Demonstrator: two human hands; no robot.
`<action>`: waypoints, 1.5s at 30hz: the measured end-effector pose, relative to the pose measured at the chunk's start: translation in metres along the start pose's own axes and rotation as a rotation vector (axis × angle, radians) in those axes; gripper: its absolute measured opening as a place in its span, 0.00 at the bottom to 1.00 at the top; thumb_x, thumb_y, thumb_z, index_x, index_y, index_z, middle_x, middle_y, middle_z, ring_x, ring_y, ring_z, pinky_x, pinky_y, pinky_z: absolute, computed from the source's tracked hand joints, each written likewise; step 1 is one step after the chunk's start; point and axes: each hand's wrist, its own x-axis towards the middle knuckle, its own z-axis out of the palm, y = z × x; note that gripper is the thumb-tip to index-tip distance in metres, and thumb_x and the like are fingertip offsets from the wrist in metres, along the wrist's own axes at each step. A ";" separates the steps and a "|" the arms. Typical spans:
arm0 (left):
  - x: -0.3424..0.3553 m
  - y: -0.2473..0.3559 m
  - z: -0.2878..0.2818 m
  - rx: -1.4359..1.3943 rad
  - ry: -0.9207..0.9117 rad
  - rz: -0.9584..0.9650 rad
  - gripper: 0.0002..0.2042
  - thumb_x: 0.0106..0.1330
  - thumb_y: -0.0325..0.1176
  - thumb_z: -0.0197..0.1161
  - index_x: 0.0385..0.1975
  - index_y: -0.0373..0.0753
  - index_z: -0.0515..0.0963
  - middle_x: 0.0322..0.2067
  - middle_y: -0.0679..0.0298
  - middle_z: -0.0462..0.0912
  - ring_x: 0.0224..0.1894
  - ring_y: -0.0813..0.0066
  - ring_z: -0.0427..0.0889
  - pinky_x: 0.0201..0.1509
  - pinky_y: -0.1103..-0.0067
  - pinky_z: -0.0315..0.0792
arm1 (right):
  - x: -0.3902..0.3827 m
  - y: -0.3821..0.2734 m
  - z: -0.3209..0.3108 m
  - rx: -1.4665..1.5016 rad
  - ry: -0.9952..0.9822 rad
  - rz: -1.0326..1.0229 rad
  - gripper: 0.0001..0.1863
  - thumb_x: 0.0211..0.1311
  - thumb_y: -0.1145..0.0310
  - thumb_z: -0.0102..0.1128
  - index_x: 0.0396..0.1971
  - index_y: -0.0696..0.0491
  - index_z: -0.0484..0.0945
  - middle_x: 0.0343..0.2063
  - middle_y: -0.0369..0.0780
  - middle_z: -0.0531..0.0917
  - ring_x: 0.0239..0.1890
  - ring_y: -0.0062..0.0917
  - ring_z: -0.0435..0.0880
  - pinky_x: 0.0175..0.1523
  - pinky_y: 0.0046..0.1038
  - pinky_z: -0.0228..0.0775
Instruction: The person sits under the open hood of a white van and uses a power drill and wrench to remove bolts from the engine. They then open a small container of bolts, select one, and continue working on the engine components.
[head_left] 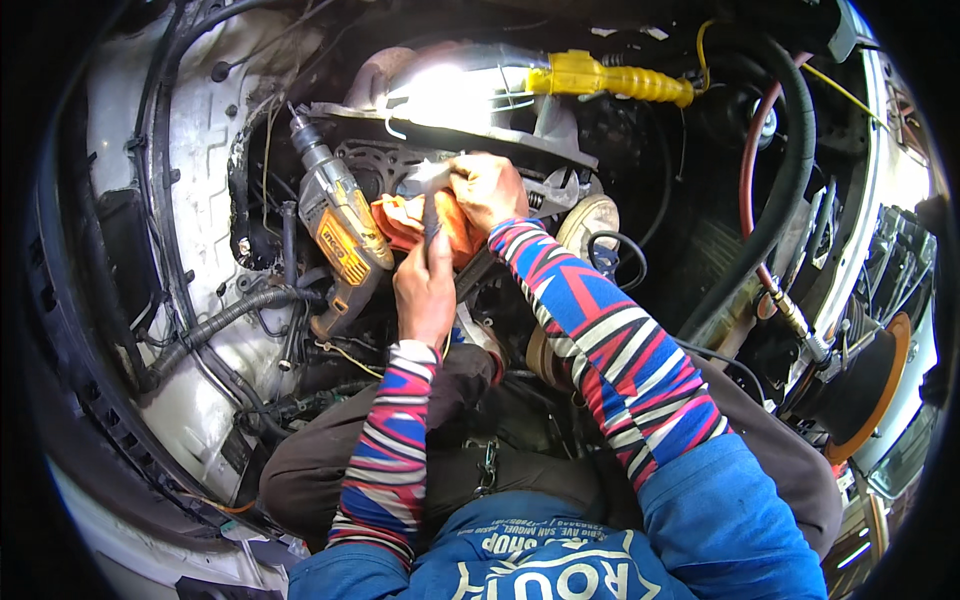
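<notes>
My left hand (425, 288) grips a dark slim tool handle (431, 222) that points up toward the engine part. My right hand (487, 188) presses an orange rag (405, 222) against the grey metal engine surface (372, 160) in the middle of the bay. Both forearms wear striped red, blue and white sleeves. A yellow and grey power drill (338, 222) rests just left of my left hand, its chuck pointing up and left.
A lit work lamp with a yellow handle (610, 78) hangs above the engine. Thick black hoses (790, 170) and a red hose (748, 170) curve at right. The white car body (200, 150) and wiring (215, 320) fill the left. A brown round pulley (592, 218) sits beside my right forearm.
</notes>
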 end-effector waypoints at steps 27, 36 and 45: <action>-0.002 -0.041 -0.030 -0.011 0.286 0.025 0.16 0.77 0.39 0.56 0.35 0.30 0.78 0.24 0.46 0.80 0.27 0.46 0.78 0.35 0.59 0.70 | -0.005 -0.006 0.004 -0.002 -0.026 0.096 0.11 0.60 0.59 0.63 0.37 0.46 0.90 0.36 0.45 0.88 0.40 0.42 0.88 0.46 0.40 0.80; -0.004 -0.053 -0.022 0.111 0.350 -0.042 0.11 0.65 0.32 0.62 0.40 0.30 0.82 0.35 0.43 0.87 0.41 0.44 0.88 0.46 0.61 0.78 | -0.033 -0.037 -0.019 0.049 0.135 0.075 0.19 0.61 0.67 0.63 0.51 0.57 0.84 0.43 0.51 0.88 0.46 0.47 0.87 0.54 0.37 0.78; -0.049 0.023 -0.031 -0.060 0.041 0.166 0.14 0.67 0.27 0.60 0.51 0.30 0.81 0.40 0.50 0.87 0.44 0.64 0.87 0.53 0.70 0.76 | -0.103 -0.105 -0.036 0.501 0.046 0.309 0.26 0.70 0.54 0.64 0.53 0.64 0.80 0.40 0.49 0.88 0.41 0.33 0.85 0.49 0.33 0.77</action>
